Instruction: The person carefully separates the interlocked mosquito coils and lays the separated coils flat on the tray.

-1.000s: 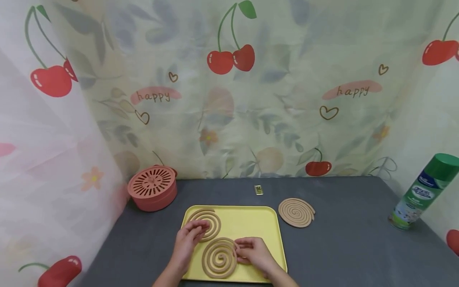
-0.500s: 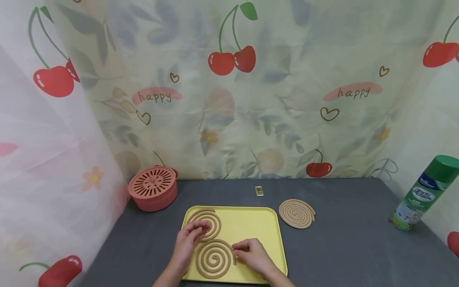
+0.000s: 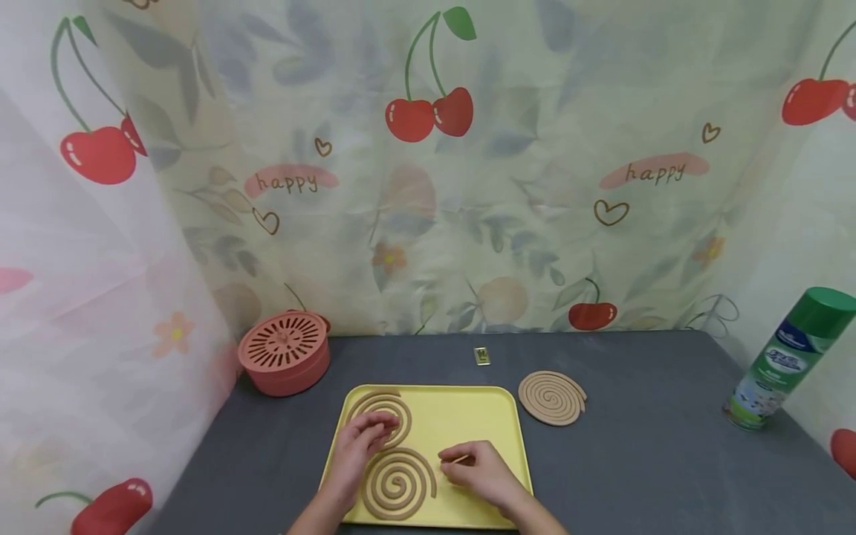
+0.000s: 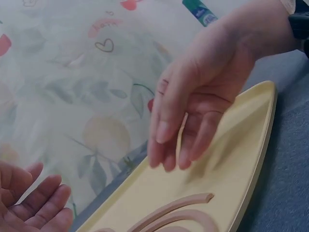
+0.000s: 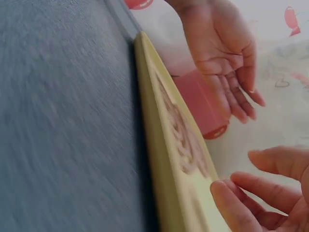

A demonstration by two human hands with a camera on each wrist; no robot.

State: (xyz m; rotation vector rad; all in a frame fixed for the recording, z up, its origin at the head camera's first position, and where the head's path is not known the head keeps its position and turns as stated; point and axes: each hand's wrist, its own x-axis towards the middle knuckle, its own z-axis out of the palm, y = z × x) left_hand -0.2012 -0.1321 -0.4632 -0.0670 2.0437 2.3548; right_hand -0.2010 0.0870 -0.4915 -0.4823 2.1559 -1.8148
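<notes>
Two brown mosquito coils lie on the yellow tray (image 3: 468,416). The lower coil (image 3: 397,483) sits flat near the tray's front left, and the upper coil (image 3: 403,405) is partly covered by my left hand (image 3: 364,446). That hand hovers with loosely bent fingers and holds nothing; its fingers show at the lower left of the left wrist view. To the right of the lower coil, apart from it, is my right hand (image 3: 478,472). In the right wrist view its thumb and fingers (image 5: 260,186) stand apart with nothing visible between them.
Right of the tray, a tightly wound mosquito coil (image 3: 551,398) lies on the dark table. A small gold metal piece (image 3: 482,356) is behind the tray. At the back left stands a pink slotted round box (image 3: 284,353); a green spray can (image 3: 789,360) is far right.
The lower coil has slid left on the tray. My right hand, at its right edge before, has let go and now sits clear of it. My left hand has barely moved.
</notes>
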